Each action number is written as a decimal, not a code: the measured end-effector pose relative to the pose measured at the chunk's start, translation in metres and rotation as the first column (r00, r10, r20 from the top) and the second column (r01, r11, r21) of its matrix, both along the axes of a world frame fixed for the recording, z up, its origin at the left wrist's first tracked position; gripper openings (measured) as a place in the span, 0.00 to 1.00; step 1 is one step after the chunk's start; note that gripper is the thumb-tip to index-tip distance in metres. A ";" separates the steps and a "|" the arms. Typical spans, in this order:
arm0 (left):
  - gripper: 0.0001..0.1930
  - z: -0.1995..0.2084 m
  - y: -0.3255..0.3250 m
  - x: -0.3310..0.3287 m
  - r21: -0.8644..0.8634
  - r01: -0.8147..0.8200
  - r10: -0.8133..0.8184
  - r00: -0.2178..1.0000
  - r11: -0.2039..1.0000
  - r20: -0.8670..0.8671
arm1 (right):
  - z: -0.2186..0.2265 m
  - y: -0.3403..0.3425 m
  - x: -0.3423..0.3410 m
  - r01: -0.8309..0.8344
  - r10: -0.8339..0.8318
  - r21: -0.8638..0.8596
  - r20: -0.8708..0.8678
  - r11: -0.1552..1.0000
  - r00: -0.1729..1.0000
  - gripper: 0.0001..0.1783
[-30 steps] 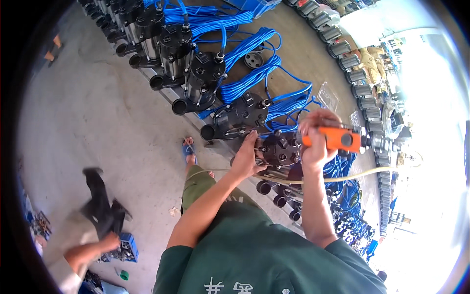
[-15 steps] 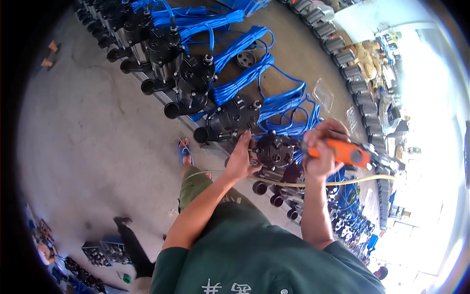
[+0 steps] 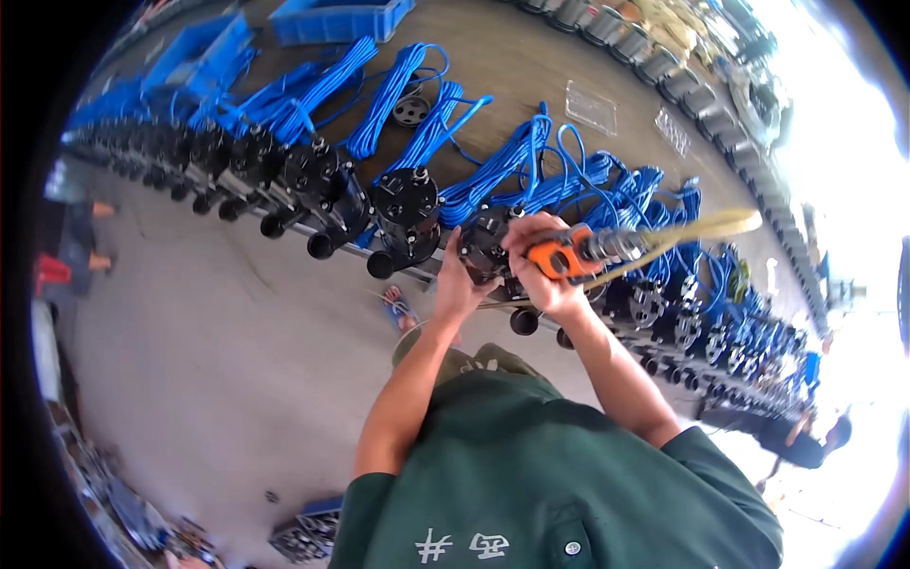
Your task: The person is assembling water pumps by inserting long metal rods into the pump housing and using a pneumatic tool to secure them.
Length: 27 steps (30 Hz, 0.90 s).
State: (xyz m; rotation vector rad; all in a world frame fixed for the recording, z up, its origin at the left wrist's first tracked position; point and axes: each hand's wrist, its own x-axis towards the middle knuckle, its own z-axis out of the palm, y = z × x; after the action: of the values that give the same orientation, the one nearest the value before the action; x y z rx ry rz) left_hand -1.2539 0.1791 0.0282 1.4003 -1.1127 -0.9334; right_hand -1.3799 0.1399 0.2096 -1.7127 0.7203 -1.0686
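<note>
My right hand (image 3: 542,264) is closed round an orange pneumatic power tool (image 3: 561,258). A yellowish air hose (image 3: 706,228) trails off the tool's silver back end to the right. The tool's front end is hidden by my hand, close to the top of a black pump (image 3: 482,237). My left hand (image 3: 459,287) grips the near left side of that pump, thumb and fingers spread round its body. Just left of it stands another upright black pump (image 3: 408,204) with fittings on its top. Whether the tool touches the pump I cannot tell.
Black pumps line the bench edge on both sides, their round outlets facing me. Coiled blue cables (image 3: 502,171) lie behind them. Blue crates (image 3: 341,21) stand at the far left. Metal cylinders (image 3: 678,81) form a row along the far side. A person (image 3: 796,438) is at the right.
My right hand has brought the orange tool leftward, in close to the pump. My left hand stays on the pump. The whole view has turned, showing more of the row on both sides.
</note>
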 end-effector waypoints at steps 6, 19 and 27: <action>0.58 0.001 -0.001 -0.001 0.036 0.027 -0.031 0.994 0.999 0.108 | 0.038 0.006 -0.001 0.133 -0.159 0.122 0.242 0.984 0.957 0.19; 0.56 0.012 -0.055 -0.013 -0.170 -0.121 0.161 0.956 0.978 0.246 | 0.084 0.068 -0.068 0.462 -0.493 0.178 0.397 0.869 0.774 0.25; 0.49 0.058 -0.125 -0.018 0.158 -0.128 0.053 0.911 0.979 0.410 | 0.070 0.122 -0.083 0.633 -0.688 0.288 0.433 0.718 0.583 0.26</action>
State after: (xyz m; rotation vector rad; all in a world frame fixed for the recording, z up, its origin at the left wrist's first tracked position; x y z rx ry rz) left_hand -1.2721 0.0542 0.0866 1.8392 -1.2752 -0.7062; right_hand -1.4629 0.2618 0.2797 -0.9534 1.0707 -1.8867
